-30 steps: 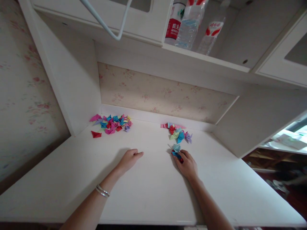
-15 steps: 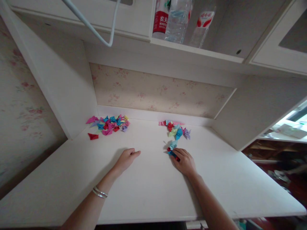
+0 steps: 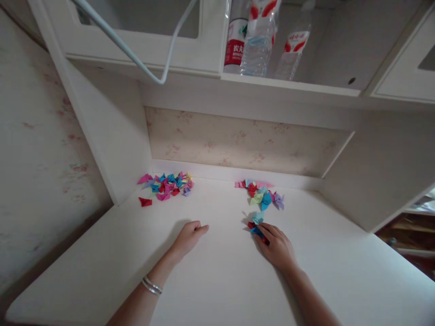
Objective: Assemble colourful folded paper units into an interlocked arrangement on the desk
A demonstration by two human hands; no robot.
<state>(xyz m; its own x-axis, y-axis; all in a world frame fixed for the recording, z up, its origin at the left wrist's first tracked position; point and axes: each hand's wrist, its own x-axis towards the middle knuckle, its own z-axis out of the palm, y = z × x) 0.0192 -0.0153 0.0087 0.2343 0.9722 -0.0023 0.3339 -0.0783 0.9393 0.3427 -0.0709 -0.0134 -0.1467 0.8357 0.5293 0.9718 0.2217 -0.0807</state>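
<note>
My right hand (image 3: 277,246) lies on the white desk (image 3: 220,271) with its fingertips closed on a small blue and red folded paper piece (image 3: 255,228). Just beyond it sits a small pile of coloured folded paper pieces (image 3: 263,195) near the back wall. My left hand (image 3: 188,235) rests on the desk to the left, fingers loosely curled with the index finger pointing right, nothing in it. A bracelet is on that wrist. A larger pile of folded paper pieces (image 3: 168,184) lies at the far left, with a single red piece (image 3: 145,202) beside it.
Above the desk a shelf (image 3: 288,86) carries three plastic water bottles (image 3: 258,38). A white cabinet side panel (image 3: 112,136) closes the left of the desk. A white hanger wire (image 3: 136,54) hangs at the top left. Floral wallpaper backs the alcove.
The camera has tilted a little, so everything sits slightly lower and to the right in view. Both hands stay where they were on the desk.
</note>
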